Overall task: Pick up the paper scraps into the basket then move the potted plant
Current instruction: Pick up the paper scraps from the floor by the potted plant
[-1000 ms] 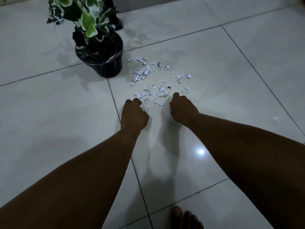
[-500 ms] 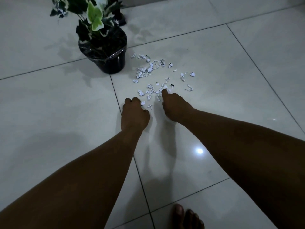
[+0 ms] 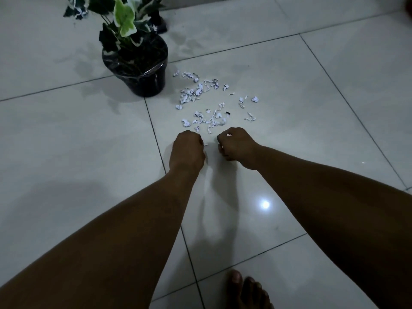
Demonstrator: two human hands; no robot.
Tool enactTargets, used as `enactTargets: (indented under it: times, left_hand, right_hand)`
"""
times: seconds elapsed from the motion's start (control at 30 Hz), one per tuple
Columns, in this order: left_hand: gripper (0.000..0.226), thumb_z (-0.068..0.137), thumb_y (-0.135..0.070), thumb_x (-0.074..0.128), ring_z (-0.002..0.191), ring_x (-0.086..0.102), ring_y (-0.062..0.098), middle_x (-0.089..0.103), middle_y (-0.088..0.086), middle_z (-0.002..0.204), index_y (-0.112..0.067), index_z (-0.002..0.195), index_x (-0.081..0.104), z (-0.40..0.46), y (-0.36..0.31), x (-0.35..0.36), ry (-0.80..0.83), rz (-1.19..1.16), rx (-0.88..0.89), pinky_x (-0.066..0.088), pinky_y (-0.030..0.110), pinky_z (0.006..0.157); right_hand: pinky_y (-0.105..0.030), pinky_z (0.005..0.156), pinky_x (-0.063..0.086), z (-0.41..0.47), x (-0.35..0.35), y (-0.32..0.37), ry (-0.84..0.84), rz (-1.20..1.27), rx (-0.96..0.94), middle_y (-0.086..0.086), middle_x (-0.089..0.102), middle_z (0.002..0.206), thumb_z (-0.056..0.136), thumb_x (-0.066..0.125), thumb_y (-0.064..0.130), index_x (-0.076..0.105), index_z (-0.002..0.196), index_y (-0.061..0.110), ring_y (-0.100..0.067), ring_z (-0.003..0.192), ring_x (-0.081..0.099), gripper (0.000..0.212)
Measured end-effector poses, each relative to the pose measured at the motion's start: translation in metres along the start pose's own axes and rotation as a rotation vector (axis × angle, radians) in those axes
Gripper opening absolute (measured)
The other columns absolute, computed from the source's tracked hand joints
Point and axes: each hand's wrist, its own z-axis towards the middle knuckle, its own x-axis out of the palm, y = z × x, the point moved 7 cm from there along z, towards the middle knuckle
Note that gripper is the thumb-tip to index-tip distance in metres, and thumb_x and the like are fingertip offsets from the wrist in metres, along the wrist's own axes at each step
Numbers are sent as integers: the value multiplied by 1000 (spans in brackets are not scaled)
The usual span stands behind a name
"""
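Several white paper scraps (image 3: 207, 103) lie scattered on the pale tiled floor (image 3: 312, 108). The potted plant (image 3: 142, 70), a black pot with green-and-white leaves, stands just left of them at the back. My left hand (image 3: 187, 150) is curled into a fist at the near edge of the scraps, with a white sliver showing at its fingertips. Beside it, my right hand (image 3: 237, 146) is closed on a few scraps, and white bits peek out between the fingers. No basket is in view.
My bare foot (image 3: 245, 291) stands at the bottom edge. A bright light reflection (image 3: 265, 205) shines on the tile between my forearms. Dark grout lines cross the floor.
My right hand reached into the near scraps, closed and pulled back toward me with bits in it. My left hand stayed closed at the near edge. The view shifted slightly.
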Motion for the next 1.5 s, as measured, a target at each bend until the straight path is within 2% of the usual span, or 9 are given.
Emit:
enactTargets:
  times: [0.17,0.4,0.53,0.7,0.93,1.1,1.3,1.43,1.5]
  left_hand:
    - [7,84,-19,74,77,67,11,76,1,85,-13,87,78,-4,-1,2,27,-326,-32,41,3,67]
    - [11,79,-15,78,72,64,2,73,-9,79,-17,90,80,-16,-25,-3,30,-492,86,42,-1,68]
    - [13,73,-10,83,72,70,7,76,-3,78,-15,85,79,-15,-25,-12,73,-596,66,50,12,72]
    - [37,65,-3,83,63,69,10,74,-1,74,-16,86,56,-17,-24,-22,78,-672,13,57,19,61]
    - [34,77,9,61,73,71,23,63,9,89,-17,90,44,-28,-38,-23,183,-690,146,56,30,63]
    - [25,74,-1,70,80,70,19,65,9,87,-11,87,50,-37,-46,-29,96,-612,189,55,34,72]
    - [13,76,-7,63,89,60,22,62,1,90,-19,78,60,-28,-30,-21,56,-211,94,50,34,77]
    - [11,80,-10,60,99,58,30,61,10,101,-15,88,65,-11,-23,-17,-29,-43,4,52,41,82]
    - [19,82,-12,62,107,53,31,55,12,112,-13,101,63,-5,-21,-16,-80,38,-48,49,39,84]
  right_hand:
    - [-23,45,23,-5,0,-8,-24,144,74,-7,42,55,93,47,-7,60,73,5,-16,42,33,28]
    - [-18,39,27,-15,9,-14,-17,347,166,-3,45,52,99,45,18,52,72,13,-14,40,36,28]
    - [-19,38,24,-19,13,-12,52,399,187,-3,42,54,102,41,23,50,74,14,-14,42,33,30]
    - [-21,38,23,-23,18,-11,75,385,202,-2,44,49,103,42,25,48,76,13,-14,43,32,31]
    - [-19,38,28,-26,7,-7,-117,252,147,-5,43,52,102,53,33,54,70,10,-14,38,36,39]
    - [-16,35,31,-32,-15,-3,-264,94,106,-6,47,45,100,52,44,53,60,6,-16,31,39,55]
    - [-24,46,34,-17,-54,-5,-383,133,113,-8,46,57,99,44,52,46,67,10,-22,41,42,53]
    - [-34,74,44,4,-99,10,-564,-392,16,-21,67,92,102,41,50,63,96,0,-38,89,65,55]
    - [-33,73,39,10,-110,18,-583,-578,-99,-24,66,106,103,44,44,59,104,-1,-41,104,62,47]
